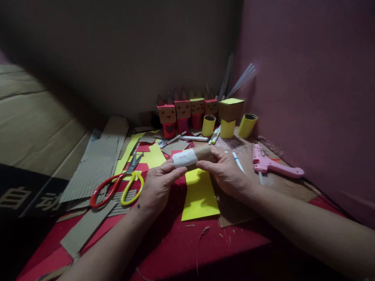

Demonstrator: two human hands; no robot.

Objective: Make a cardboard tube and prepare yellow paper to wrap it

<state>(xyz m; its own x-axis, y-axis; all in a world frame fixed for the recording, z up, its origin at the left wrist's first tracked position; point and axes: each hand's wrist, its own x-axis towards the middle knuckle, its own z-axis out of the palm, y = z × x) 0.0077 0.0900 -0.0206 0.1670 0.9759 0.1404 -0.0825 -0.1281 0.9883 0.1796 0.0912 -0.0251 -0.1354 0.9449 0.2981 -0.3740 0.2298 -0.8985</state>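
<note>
Between both hands lies a cardboard tube point(203, 153), held on its side, with a white paper patch point(185, 157) on its left part. My left hand point(164, 177) grips the left end, thumb along the front. My right hand point(227, 168) is closed around the right end, its thumb pressed on the near side. Below the tube, a bright yellow paper sheet point(200, 199) rests on the table, with the hands' shadow over it. Scissors point(131, 168) with one red and one yellow handle lie apart to the left of my left hand.
Several box-headed figures point(183, 109) stand at the back beside yellow-wrapped tubes point(209, 125) and a yellow-topped box point(231, 111). A pink glue gun point(272, 166) lies at right, near a marker point(238, 161). Corrugated cardboard point(90, 168) is piled at left on the red table surface point(164, 249).
</note>
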